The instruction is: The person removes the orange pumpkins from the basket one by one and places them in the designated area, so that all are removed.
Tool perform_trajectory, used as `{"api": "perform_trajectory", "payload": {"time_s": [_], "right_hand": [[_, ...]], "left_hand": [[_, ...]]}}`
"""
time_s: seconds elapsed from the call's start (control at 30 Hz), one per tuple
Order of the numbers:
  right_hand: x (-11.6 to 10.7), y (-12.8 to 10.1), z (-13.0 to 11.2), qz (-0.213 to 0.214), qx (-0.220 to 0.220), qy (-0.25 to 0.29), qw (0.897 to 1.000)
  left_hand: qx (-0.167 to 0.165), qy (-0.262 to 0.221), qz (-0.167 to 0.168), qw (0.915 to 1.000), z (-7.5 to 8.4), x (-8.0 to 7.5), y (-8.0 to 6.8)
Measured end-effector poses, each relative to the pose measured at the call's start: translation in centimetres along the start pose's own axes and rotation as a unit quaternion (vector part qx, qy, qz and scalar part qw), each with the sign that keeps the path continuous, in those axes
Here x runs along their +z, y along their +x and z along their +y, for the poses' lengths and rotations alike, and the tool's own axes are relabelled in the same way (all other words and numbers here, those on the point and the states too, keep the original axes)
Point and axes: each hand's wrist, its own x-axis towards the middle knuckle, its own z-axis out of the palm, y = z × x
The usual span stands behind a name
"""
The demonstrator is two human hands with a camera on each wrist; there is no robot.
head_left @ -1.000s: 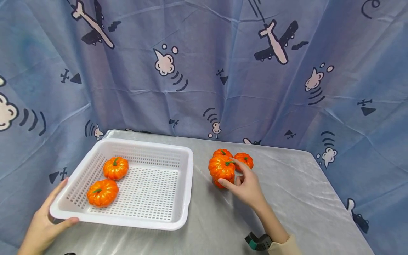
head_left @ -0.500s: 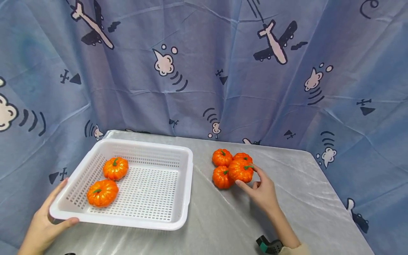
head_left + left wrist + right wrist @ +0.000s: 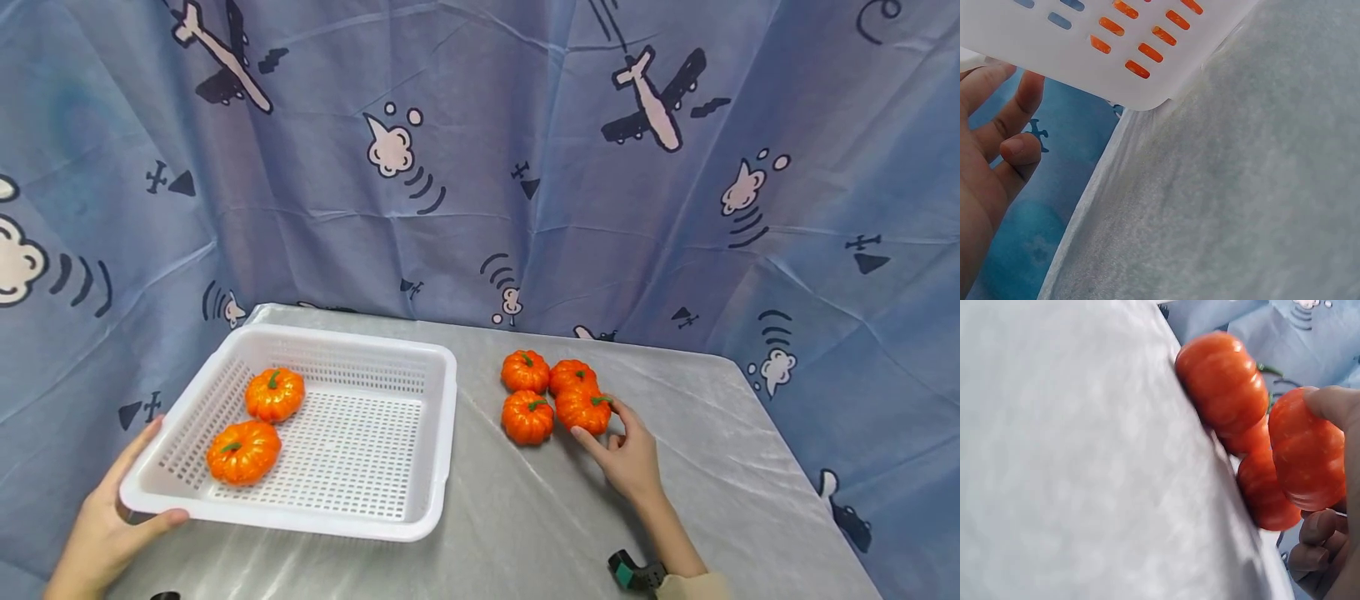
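Note:
My right hand (image 3: pixel 628 458) pinches a small orange pumpkin (image 3: pixel 582 410) with a green stem between thumb and fingers. In the right wrist view this pumpkin (image 3: pixel 1307 453) is held a little above the table. Three similar pumpkins are by it: one behind (image 3: pixel 573 373), partly hidden by it, one at the back left (image 3: pixel 524 372), and one to its left (image 3: pixel 527 418). At the left, my left hand (image 3: pixel 105 521) grips the near left corner of a white perforated plastic basket (image 3: pixel 300 523). Inside the basket lie two pumpkins, one farther back (image 3: pixel 274 395) and one nearer (image 3: pixel 243 452).
A grey cloth-covered table (image 3: pixel 495 517) lies under everything. Behind it hangs a blue curtain (image 3: pixel 465 167) printed with planes. A dark band with a green patch (image 3: pixel 636 573) is on the right wrist.
My right hand has carried its pumpkin to the right and slightly down, from over the near left pumpkin to in front of the back right one. The left hand and basket have stayed put.

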Motion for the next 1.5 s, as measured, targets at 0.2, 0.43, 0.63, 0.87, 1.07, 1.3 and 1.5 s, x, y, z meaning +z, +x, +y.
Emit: {"api": "perform_trajectory", "payload": {"time_s": [0.2,0.43,0.63,0.87,1.07,1.3,1.5], "right_hand": [[0.3,-0.2,1.2,-0.018,0.007,-0.017,1.0],[0.4,-0.1,2.0,-0.044,0.018,-0.028,0.999],[0.4,0.3,2.0,-0.06,0.013,-0.042,0.997],[0.5,0.4,2.1,-0.07,0.019,-0.058,0.996],[0.5,0.3,2.1,-0.072,0.02,-0.063,0.995],[0.3,0.3,1.7,-0.057,0.02,-0.052,0.997],[0.0,0.4,1.0,-0.02,0.002,-0.035,0.999]], "left_hand": [[0.013,-0.007,-0.001,0.9999,0.2,0.1,0.1],[0.01,-0.01,0.001,0.9999,0.2,0.1,0.1],[0.007,-0.009,0.003,0.9999,0.1,0.0,0.1],[0.0,-0.009,0.004,1.0,0.0,0.0,0.0],[0.004,-0.013,0.003,0.9999,0.1,0.1,0.1],[0.004,-0.012,0.004,0.9999,0.2,0.1,0.2],[0.008,-0.001,0.003,1.0,0.1,0.0,0.1]]}}
